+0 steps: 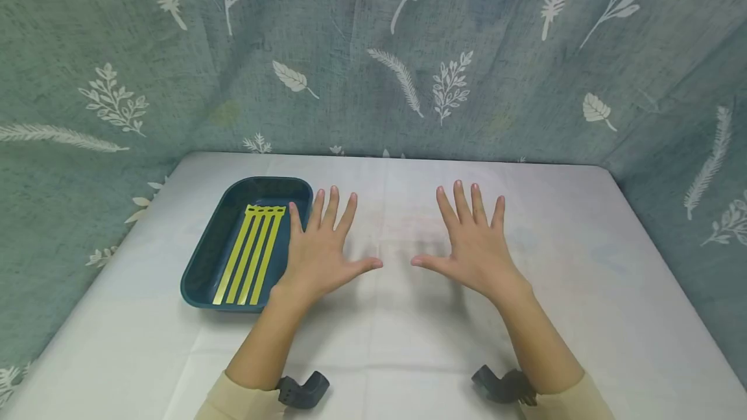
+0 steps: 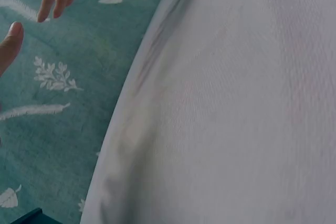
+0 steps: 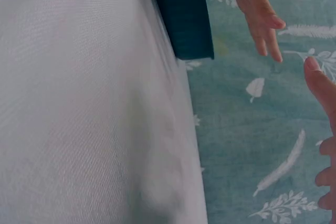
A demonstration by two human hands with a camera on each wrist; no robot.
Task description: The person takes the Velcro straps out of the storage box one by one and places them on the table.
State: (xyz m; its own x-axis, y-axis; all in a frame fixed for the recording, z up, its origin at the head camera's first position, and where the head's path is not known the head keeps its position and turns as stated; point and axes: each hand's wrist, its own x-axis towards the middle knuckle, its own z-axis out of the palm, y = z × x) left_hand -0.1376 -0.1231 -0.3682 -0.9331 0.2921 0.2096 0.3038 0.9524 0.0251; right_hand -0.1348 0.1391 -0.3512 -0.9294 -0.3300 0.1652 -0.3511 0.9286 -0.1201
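Both hands hover over the white-covered table with fingers spread, palms down and nothing held. In the head view the left hand [image 1: 320,256] is beside the right edge of a dark teal tray [image 1: 198,264], its little finger overlapping the rim from this angle. Inside that tray several yellow flat strips [image 1: 248,255] lie side by side, joined or aligned at their notched far ends. The right hand [image 1: 477,251] is to the right, apart from the left, thumbs pointing toward each other. The right wrist view shows the tray's side [image 3: 184,19] and the left hand [image 3: 257,14] beyond.
A white cloth [image 1: 397,342] covers the table. Behind and beside it hangs a blue-green curtain [image 1: 350,83] with white leaf prints. Dark curved wrist-camera mounts [image 1: 305,391] sit at both wrists, near the beige sleeves [image 1: 239,400].
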